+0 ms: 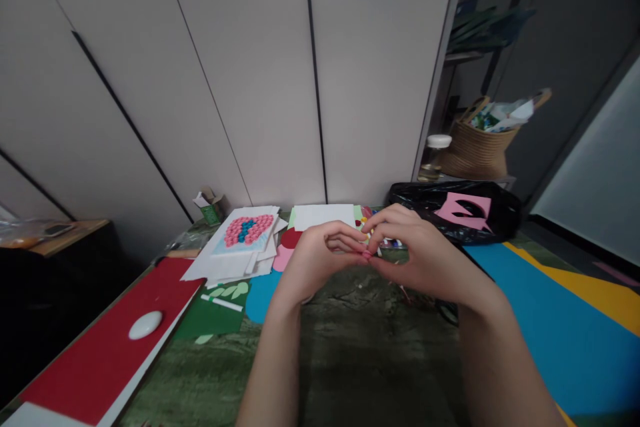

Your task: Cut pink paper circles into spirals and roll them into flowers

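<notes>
My left hand (325, 257) and my right hand (413, 240) meet above the table, fingertips touching. Between them they pinch a small pink piece of paper (367, 254), mostly covered by the fingers. Just left of my left hand lie a blue paper circle (261, 297), a pink paper circle (283, 257) and a dark red one (291, 238). Farther left, a picture of a heart (249, 232) made of pink and blue lumps rests on a stack of white paper (203, 267). Some small colourful bits (361, 222) show behind the fingers.
Red sheets (90, 353) with a white oval object (145, 325) lie at left. A white pen (223, 303) rests on green paper (200, 323). Blue sheets (555, 327) are at right. Behind them sits a black plastic bag (415, 193) holding pink cut paper (453, 208). Cabinet doors (250, 67) stand behind.
</notes>
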The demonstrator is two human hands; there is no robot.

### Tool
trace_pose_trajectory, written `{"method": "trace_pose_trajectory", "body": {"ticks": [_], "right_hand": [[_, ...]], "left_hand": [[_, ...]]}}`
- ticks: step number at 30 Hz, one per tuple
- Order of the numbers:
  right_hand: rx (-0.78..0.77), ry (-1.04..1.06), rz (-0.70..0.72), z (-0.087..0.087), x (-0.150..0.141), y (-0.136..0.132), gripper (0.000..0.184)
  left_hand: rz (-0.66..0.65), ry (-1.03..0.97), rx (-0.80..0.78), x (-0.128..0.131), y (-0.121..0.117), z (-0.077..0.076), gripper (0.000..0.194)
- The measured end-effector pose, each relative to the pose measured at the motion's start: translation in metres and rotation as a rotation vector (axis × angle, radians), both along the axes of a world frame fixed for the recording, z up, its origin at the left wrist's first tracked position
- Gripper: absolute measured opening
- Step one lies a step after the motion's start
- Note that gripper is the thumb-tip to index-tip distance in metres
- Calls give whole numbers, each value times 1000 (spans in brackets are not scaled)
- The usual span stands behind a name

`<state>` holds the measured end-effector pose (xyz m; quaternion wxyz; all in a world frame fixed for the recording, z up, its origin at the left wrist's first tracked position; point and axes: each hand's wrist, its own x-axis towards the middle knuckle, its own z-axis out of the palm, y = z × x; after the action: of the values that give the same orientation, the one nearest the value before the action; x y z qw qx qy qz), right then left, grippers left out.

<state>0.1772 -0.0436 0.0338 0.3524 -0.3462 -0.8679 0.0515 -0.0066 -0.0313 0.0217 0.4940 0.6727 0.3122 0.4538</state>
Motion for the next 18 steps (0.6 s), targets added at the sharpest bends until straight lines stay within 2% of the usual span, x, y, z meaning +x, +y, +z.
{"method": "trace_pose_trajectory", "body": {"ticks": [7,13,18], "right_hand": [[-29,106,48,2,2,3,10],[-55,181,78,4,4,2,11],[-74,275,92,2,6,2,7]], "left_hand": [[-34,-123,-86,4,-1,-2,13],[-62,-214,-55,7,-1,-3,11],[-12,-258,-25,11,-4,-3,12]]}}
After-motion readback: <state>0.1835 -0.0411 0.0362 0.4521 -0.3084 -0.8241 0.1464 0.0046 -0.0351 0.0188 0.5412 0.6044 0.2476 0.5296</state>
